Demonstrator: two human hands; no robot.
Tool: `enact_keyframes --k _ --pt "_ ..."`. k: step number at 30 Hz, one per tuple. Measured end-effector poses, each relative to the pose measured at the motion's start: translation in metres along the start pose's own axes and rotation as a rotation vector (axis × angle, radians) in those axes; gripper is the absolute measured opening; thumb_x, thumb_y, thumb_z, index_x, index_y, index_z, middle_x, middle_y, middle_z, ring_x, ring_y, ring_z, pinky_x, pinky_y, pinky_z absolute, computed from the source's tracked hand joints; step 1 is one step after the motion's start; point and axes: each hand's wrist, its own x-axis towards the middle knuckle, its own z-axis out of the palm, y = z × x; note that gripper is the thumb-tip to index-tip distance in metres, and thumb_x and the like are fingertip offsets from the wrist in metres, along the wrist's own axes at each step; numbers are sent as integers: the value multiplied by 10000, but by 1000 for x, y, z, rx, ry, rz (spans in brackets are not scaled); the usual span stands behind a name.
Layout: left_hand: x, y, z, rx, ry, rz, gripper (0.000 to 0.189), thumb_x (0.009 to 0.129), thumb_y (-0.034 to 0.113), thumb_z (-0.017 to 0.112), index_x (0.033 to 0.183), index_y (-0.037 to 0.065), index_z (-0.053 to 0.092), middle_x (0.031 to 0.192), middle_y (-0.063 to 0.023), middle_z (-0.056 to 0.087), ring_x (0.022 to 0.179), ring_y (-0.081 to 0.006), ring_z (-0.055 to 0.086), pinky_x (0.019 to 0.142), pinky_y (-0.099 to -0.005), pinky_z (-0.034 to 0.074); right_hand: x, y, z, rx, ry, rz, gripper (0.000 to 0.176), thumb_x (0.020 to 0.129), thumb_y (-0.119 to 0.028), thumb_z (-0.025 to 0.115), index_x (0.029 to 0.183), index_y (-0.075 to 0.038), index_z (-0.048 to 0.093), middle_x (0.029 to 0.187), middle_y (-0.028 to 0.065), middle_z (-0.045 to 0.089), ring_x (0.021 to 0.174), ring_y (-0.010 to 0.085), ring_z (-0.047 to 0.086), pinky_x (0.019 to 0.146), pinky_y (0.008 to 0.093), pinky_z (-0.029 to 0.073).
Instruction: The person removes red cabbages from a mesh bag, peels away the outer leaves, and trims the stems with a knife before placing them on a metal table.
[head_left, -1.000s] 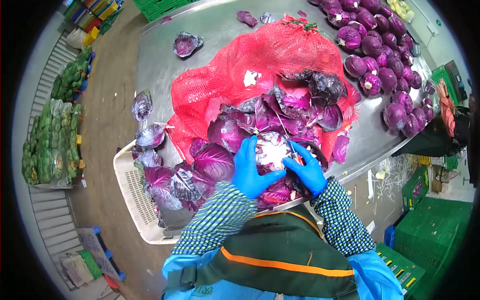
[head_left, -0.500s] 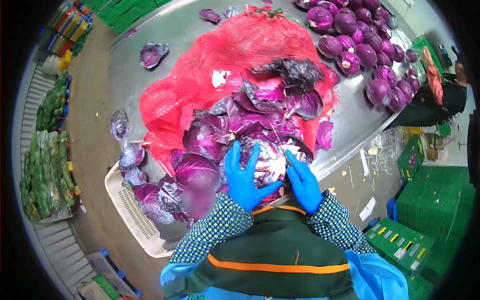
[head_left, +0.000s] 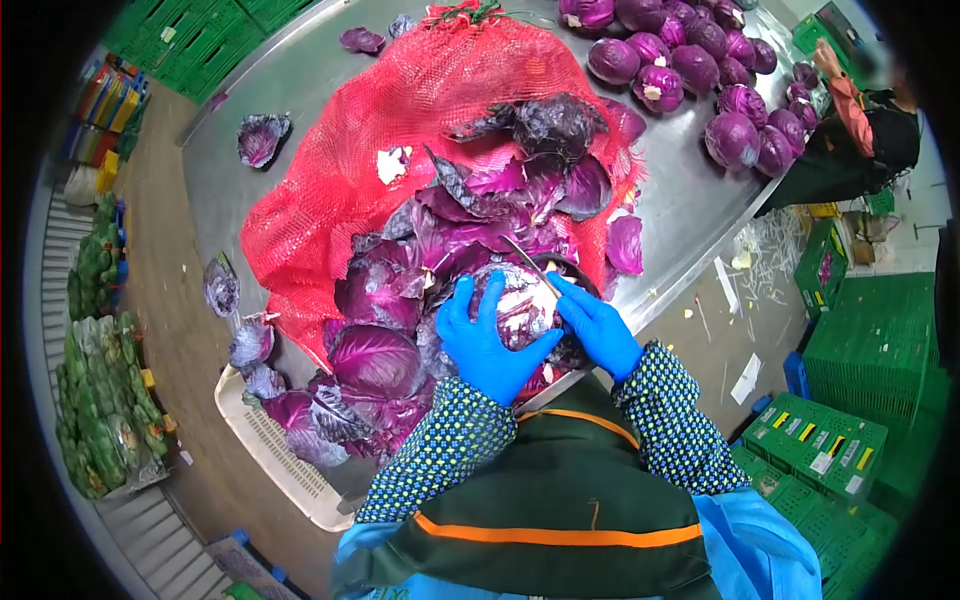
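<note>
A red cabbage with a pale cut patch on top lies in front of me. My left hand, in a blue glove, grips its near left side with thumb and fingers spread around it. In my gloved right hand is a knife, its blade slanting up and left over the cabbage's far side. Loose purple leaves are heaped around the cabbage, on and beside a red mesh sack. My left fingers hide part of the cabbage.
Whole red cabbages are piled at the table's far right. A white crate stands at the left edge beneath leaves. Another person is at the right. Green crates are stacked at the lower right.
The view has shifted, so the table sits further left and higher. The knife blade now tilts more to the left, and my right hand has moved along the cabbage's far right side.
</note>
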Motion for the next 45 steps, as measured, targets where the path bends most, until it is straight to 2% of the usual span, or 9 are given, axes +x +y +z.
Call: enact_keyframes --k 4,16,21,25,29,33,36,42,45 --pt "3 15 -2 61 -38 -76 874 526 392 844 1273 130 472 1301 -207 349 1165 -388 344 977 -494 318 8 10 -1 250 -30 141 427 948 -236 463 1340 -69 429 1204 141 579 1076 168 547 927 300 420" --pt "-6 -19 -11 -111 -2 -61 913 527 355 855 1288 107 415 1318 -177 338 1222 -344 322 1028 -456 286 -24 -7 13 -385 95 -194 405 924 -262 505 1325 -286 456 912 177 592 831 340 612 722 377 500" --pt "-9 -33 -12 -195 51 43 928 528 335 855 1288 64 398 1311 -191 355 1211 -351 359 1029 -455 304 20 5 -2 -87 162 -24 396 967 -205 416 1350 -106 420 1248 181 539 1108 247 563 908 313 433" --pt "-14 -57 -11 -285 17 -4 924 546 299 848 1302 40 384 1321 -174 362 1229 -320 363 1059 -427 278 16 -11 23 -95 107 46 682 810 -415 656 1364 -114 396 1254 218 522 1144 275 531 961 337 396" --pt "-7 -101 -56 -834 -231 -263 882 667 183 779 1381 17 288 1365 -161 360 1267 -259 362 1034 -380 336 66 -1 19 153 116 493 278 828 -227 568 971 10 571 690 23 542 630 122 509 608 292 445" --pt "-26 -112 -77 -1366 90 -788 772 827 276 653 1396 -32 231 1390 -194 325 1280 -268 349 1029 -357 345 45 -45 7 219 224 -22 445 809 -154 662 1197 11 519 955 71 613 878 127 568 779 269 465" --pt "-19 -92 -45 -278 291 -601 821 728 339 757 1337 -4 327 1310 -217 371 1207 -320 377 1021 -404 310 71 -105 -15 -15 409 -445 569 827 -143 657 1315 6 404 1170 146 552 1034 192 549 885 304 449" --pt "-12 -103 -84 75 -126 206 869 652 170 793 1369 39 321 1423 -227 266 1312 -374 303 1049 -422 315 85 -35 52 -4 -95 -174 437 861 -252 634 1221 -27 533 1168 124 573 1075 203 535 945 321 407" --pt "-47 -74 -55 -190 41 -397 1076 680 290 803 1424 -23 91 1435 -260 167 1342 -340 217 1077 -416 251 46 -10 84 -91 -165 -256 522 832 -225 642 1268 4 469 1248 192 493 1174 292 485 981 348 379"
